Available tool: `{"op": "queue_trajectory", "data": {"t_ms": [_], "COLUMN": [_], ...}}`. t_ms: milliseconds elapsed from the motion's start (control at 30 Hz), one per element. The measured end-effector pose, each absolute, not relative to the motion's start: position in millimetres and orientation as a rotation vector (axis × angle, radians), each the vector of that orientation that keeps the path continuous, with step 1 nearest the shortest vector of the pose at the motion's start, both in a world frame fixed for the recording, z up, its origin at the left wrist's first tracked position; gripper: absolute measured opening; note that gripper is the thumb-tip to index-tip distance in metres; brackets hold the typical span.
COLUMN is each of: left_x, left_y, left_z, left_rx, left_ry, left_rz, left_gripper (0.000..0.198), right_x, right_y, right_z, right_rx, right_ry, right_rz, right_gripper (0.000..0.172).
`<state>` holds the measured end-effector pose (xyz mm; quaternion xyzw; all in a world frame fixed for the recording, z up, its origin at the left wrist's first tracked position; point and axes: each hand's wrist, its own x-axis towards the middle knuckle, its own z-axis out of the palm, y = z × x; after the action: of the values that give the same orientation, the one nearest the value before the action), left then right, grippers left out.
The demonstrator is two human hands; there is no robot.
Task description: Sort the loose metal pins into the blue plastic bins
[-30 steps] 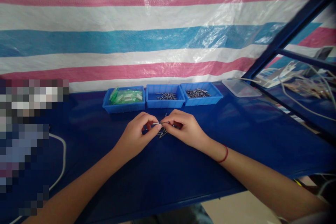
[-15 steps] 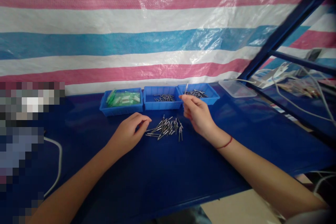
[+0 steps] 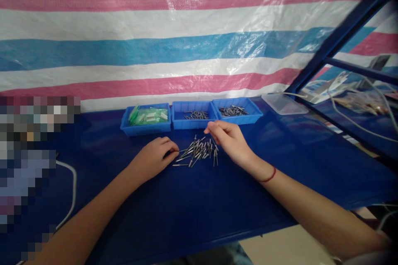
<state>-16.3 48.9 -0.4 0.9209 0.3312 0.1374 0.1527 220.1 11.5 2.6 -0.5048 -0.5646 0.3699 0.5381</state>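
Observation:
A loose pile of metal blind rivets (image 3: 199, 152) lies on the blue table between my hands. My left hand (image 3: 155, 156) rests at the pile's left edge, thumb and forefinger pinched on the thin end of a rivet. Above the pile's right side is my right hand (image 3: 230, 140), its fingers drawn together; whatever they hold, if anything, is hidden. Just behind it, more rivets fill part of the right blue bin (image 3: 253, 116) and the middle blue bin (image 3: 178, 123).
The left blue bin (image 3: 126, 126) holds green plastic packets (image 3: 149, 116). A clear plastic lid (image 3: 284, 105) lies to the right, near a blue metal frame (image 3: 338, 35). A white cable (image 3: 74, 186) runs along the left. Striped sheeting (image 3: 155, 54) hangs behind the bins.
My right hand has come down and left from before the right bin toward the pile; the upright rivet at its fingertips no longer shows. My left fingertips have closed at the pile's edge.

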Motion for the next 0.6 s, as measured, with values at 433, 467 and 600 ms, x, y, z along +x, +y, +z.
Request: {"op": "queue_trajectory", "data": {"t_ms": [433,467,600], "left_x": [2.6,3.1,4.1], "left_y": [21.9,21.1,19.9], "left_z": [14.1,14.7,14.4], "left_rx": [2.218,2.209,2.188], "left_ry": [0.990,0.981,0.976], "left_rz": [0.574,0.570,0.562], "left_gripper": [0.017,0.017,0.019], "right_x": [201.1,201.1,201.4], "right_y": [-6.5,-7.0,-7.2], "right_z": [-2.6,-1.8,-2.0], "right_rx": [-1.053,-1.055,-1.057], "right_ry": [-1.702,-1.694,-1.660], "right_rz": [0.890,0.892,0.906], "right_gripper": [0.015,0.015,0.015]}}
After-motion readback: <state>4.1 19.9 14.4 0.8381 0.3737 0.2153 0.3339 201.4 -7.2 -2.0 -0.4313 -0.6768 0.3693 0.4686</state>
